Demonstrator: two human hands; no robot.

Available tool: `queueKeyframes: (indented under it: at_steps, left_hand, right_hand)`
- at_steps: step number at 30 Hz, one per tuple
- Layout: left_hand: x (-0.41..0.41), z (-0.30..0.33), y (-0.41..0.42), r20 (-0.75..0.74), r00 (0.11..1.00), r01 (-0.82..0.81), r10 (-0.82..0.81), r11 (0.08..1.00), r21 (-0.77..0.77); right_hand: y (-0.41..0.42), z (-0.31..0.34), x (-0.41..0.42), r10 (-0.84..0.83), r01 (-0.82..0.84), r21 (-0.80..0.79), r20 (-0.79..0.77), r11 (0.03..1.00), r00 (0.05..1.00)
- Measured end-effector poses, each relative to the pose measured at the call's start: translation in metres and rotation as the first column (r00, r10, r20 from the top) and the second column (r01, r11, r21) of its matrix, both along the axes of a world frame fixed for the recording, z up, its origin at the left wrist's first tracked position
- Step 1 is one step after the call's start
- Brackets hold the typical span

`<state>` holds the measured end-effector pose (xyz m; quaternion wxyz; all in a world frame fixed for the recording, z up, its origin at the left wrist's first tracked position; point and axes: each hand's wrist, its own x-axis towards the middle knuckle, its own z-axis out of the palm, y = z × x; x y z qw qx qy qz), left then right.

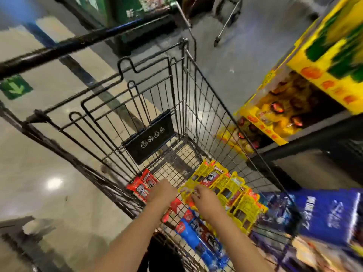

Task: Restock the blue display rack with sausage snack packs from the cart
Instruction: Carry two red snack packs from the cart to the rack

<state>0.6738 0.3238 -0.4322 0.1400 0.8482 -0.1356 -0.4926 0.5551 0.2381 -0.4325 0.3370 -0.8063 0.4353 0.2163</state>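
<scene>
A black wire cart [198, 99] holds sausage snack packs on its floor: red packs [142, 184] on the left, a fanned row of yellow packs [225, 185] on the right, and blue packs [198, 236] nearest me. Both my arms reach down into the cart. My left hand [163, 191] is beside the red packs, back of the hand up, with its fingers hidden from me. My right hand [203, 200] has its fingertips curled on the near edge of the yellow packs. The blue display rack [324, 214] is blurred at the lower right, outside the cart.
A yellow display stand [294, 107] with snack bags rises to the right of the cart. The folded child-seat flap [151, 136] stands at the cart's far end. A black rail [78, 42] crosses the upper left. Glossy tiled floor [49, 173] lies to the left.
</scene>
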Motion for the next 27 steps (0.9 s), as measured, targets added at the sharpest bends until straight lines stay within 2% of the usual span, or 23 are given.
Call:
queueKeyframes:
  at_steps: [2,4,7,9,11,14,17,22,25,27]
  left_hand:
    - [-0.002,0.028,0.009,0.154,0.958,0.246,-0.242,0.969,-0.012]
    - [-0.008,0.054,0.014,0.224,0.883,0.426,-0.412,0.905,-0.012]
    - [-0.026,0.092,0.022,0.248,0.785,0.595,-0.568,0.802,-0.049]
    - [-0.044,0.113,0.021,0.328,0.688,0.706,-0.648,0.702,-0.094]
    - [-0.071,0.131,0.015,0.425,0.581,0.8,-0.694,0.583,-0.141]
    - [-0.13,0.155,0.001,0.53,0.448,0.886,-0.72,0.435,-0.157]
    - [-0.211,0.169,-0.018,0.605,0.31,0.948,-0.734,0.289,-0.136]
    - [-0.364,0.168,-0.042,0.586,0.203,0.978,-0.784,0.135,-0.159]
    - [-0.44,0.169,-0.05,0.568,0.098,0.987,-0.817,0.009,-0.158]
    - [-0.478,0.173,-0.055,0.57,0.064,0.982,-0.819,-0.049,-0.181]
  right_hand:
    - [0.009,0.026,-0.02,-0.095,0.095,0.0,0.037,0.995,0.995]
    - [0.018,0.048,-0.043,-0.164,0.164,0.001,0.069,0.986,0.984]
    - [0.03,0.072,-0.085,-0.195,0.204,-0.063,0.117,0.977,0.974]
    - [0.034,0.087,-0.116,-0.213,0.23,-0.107,0.147,0.967,0.966]
    - [0.033,0.101,-0.15,-0.181,0.217,-0.217,0.173,0.952,0.968]
    - [0.034,0.12,-0.21,-0.172,0.238,-0.361,0.204,0.902,0.964]
    - [0.037,0.138,-0.293,-0.263,0.346,-0.429,0.242,0.834,0.934]
    - [0.055,0.155,-0.453,-0.48,0.573,-0.446,0.313,0.688,0.819]
    - [0.069,0.156,-0.529,-0.599,0.641,-0.46,0.258,0.614,0.758]
    - [0.078,0.155,-0.567,-0.649,0.678,-0.453,0.248,0.579,0.719]
